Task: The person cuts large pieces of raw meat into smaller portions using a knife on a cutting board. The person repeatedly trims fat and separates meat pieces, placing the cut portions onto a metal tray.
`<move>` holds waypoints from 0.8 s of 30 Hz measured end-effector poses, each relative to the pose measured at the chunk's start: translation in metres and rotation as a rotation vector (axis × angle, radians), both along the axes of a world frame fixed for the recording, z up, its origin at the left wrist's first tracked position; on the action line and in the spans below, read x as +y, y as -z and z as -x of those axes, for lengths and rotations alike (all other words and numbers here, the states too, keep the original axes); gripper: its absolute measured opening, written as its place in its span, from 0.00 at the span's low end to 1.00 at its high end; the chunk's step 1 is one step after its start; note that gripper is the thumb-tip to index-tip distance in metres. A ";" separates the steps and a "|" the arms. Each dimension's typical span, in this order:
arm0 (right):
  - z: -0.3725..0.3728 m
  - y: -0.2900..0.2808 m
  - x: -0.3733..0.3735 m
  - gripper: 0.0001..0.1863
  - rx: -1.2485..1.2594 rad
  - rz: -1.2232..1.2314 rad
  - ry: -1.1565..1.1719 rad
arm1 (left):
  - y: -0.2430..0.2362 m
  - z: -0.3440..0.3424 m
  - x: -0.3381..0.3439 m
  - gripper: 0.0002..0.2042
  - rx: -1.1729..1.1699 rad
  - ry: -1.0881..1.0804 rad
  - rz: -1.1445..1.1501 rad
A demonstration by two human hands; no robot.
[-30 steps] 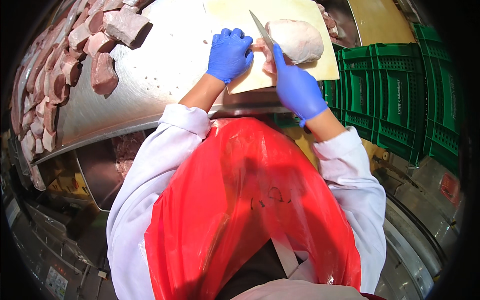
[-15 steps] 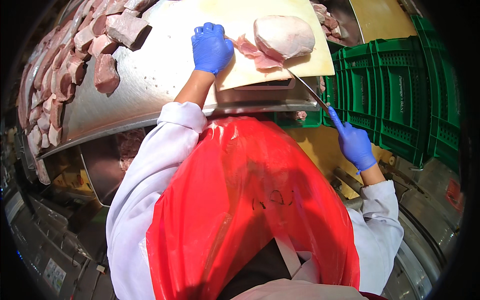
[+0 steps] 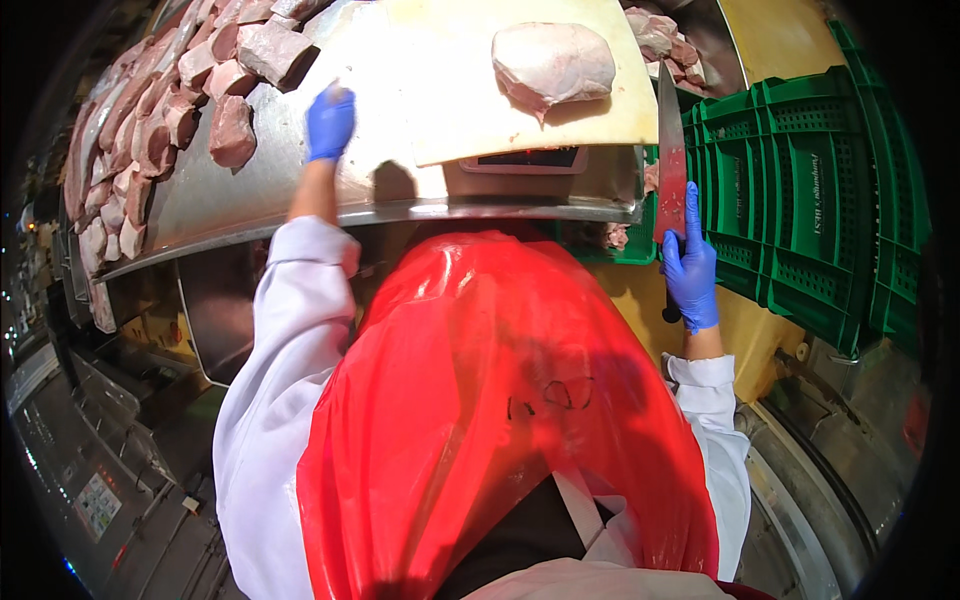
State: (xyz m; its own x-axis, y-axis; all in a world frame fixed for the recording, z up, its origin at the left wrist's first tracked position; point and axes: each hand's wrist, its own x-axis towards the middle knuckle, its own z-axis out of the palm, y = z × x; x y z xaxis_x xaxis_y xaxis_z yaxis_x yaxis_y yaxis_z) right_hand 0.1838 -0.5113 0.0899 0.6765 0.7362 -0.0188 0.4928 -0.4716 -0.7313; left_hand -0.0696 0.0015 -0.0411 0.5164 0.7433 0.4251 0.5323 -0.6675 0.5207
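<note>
My right hand (image 3: 690, 278), in a blue glove, grips a long knife (image 3: 671, 165) beside the green crates. Its broad blade points away from me, and one finger stretches up along it. Out over the metal table, my gloved left hand (image 3: 330, 125) is closed; a small pale spot shows at its fingertips, too blurred to name. On the cutting board (image 3: 450, 110), to the right of that hand, rests a large pale piece of meat (image 3: 555, 65), with a narrow tip hanging toward me. Neither hand touches it.
Several cut meat pieces (image 3: 232, 132) are heaped along the left of the metal table (image 3: 375, 150). Green perforated crates (image 3: 790, 190) stand at the right. Beyond the board, a metal bin (image 3: 715, 50) holds more meat. A dark-faced device (image 3: 525, 160) sits under the board's near edge.
My left hand has moved left, off the board. The flap of meat beside the large piece is gone from there. The knife has swung away from the meat and now stands upright at the right.
</note>
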 end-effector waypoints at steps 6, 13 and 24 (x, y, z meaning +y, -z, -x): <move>-0.004 0.018 -0.014 0.40 0.086 -0.077 0.132 | -0.082 0.178 0.010 0.10 -0.549 -0.520 0.673; -0.045 0.042 0.027 0.32 0.164 -0.315 0.147 | -0.017 0.335 0.044 0.41 0.344 -0.952 0.292; -0.127 0.056 0.170 0.26 0.619 -0.708 0.052 | -0.085 -0.069 -0.162 0.16 -0.054 0.202 0.032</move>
